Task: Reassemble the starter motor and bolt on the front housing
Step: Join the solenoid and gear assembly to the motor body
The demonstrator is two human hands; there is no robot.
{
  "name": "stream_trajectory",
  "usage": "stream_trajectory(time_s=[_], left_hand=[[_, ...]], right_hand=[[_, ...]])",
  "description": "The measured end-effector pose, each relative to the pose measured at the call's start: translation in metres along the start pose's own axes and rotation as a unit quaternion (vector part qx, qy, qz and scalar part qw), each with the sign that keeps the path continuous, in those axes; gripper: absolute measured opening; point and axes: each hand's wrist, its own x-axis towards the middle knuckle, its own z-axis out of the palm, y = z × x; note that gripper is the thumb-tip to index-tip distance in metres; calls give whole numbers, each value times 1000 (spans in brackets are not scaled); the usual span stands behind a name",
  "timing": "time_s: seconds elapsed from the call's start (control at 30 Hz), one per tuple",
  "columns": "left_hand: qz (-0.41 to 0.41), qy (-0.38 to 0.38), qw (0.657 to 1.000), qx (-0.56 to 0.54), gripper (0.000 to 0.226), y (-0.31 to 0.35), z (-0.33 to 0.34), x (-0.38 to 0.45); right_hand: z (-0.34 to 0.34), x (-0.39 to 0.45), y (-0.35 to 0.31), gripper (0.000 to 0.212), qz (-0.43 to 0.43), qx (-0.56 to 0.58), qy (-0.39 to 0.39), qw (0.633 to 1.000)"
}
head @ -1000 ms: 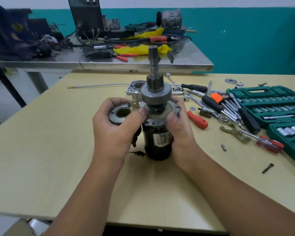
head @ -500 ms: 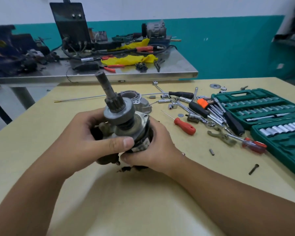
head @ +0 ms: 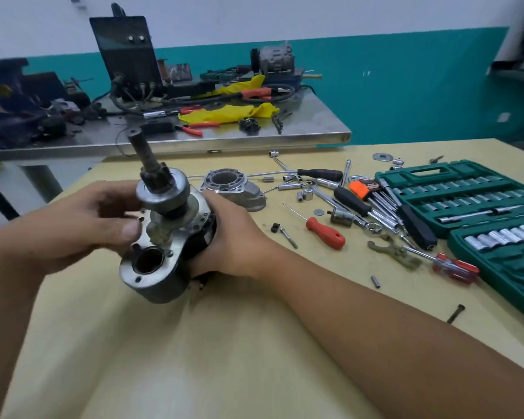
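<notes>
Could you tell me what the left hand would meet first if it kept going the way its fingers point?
Probably the starter motor: the left hand points right at it, thumb close beside its plate.

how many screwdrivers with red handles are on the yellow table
2. One red-handled screwdriver lies mid-table, just right of the right hand. A second, with a clear red handle, lies beside the green socket set case. More could be hidden in the tool pile.
</notes>
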Motion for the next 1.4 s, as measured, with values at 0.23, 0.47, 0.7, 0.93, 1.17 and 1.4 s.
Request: stream_trajectory(time_s=[0.23, 0.47, 0.7, 0.93, 1.17, 1.4], left_hand=[[128, -72, 984, -100, 55, -11, 44, 56], [142, 58, 970, -191, 72, -18, 65, 61], [91, 284, 925, -237, 63, -15, 81, 69], [71, 214, 939, -259, 71, -29, 65, 65], [66, 131, 977, -154, 85, -46, 60, 60], [67, 188, 964, -177, 74, -47, 63, 58]], right_hand=[[-13, 4, 14, 79, 3, -10, -5, 1000], [-32, 2, 14, 34, 10, -130, 10, 991], [-54, -36, 3, 49, 12, 227, 89, 970], [-3, -13, -13, 56, -44, 11, 231, 972], [-34, 2, -5, 48, -83, 48, 113, 989], [-28, 10, -1, 51, -101, 97, 98, 985]])
